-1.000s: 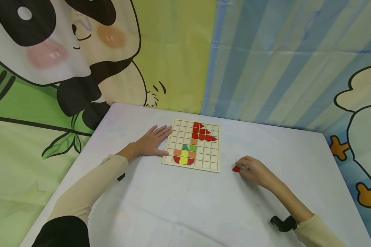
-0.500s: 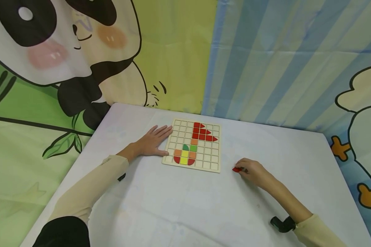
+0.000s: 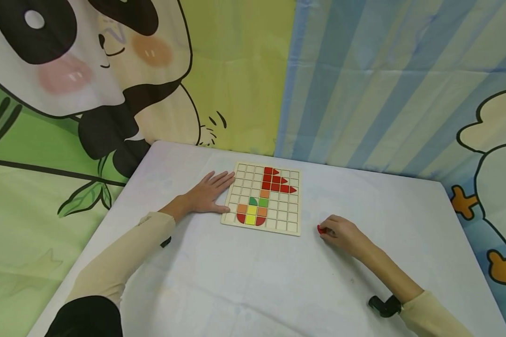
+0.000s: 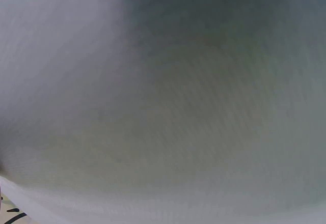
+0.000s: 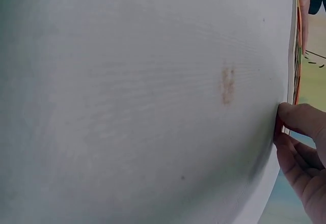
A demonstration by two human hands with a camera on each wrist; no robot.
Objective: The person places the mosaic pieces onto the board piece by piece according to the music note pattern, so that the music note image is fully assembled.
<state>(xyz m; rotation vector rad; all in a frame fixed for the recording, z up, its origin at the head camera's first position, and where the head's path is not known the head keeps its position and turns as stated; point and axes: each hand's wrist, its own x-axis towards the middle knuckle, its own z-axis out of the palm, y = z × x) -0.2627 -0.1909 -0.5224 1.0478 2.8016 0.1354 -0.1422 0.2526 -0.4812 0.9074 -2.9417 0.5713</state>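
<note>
A wooden grid board (image 3: 286,226) lies on the white table, with red pieces at its top and orange, green, yellow and red pieces lower left. My left hand (image 3: 208,193) rests flat on the table, fingers straight, touching the board's left edge. To the right of the board's near corner, my right hand (image 3: 339,231) pinches a small red piece (image 3: 320,229) just above the cloth. In the right wrist view the fingers (image 5: 298,127) close on that red piece (image 5: 278,127), with the board (image 5: 294,40) seen edge-on beyond. The left wrist view is only grey blur.
The white tablecloth (image 3: 257,281) covers the table, with a faint brown stain (image 5: 227,85) on it. Cartoon panda and striped backdrops (image 3: 362,79) stand behind the far edge. A black wrist camera (image 3: 383,305) sits on my right forearm.
My right hand has slid slightly left toward the board with the red piece, and its fingers have curled more tightly over it. The left hand and board have not moved.
</note>
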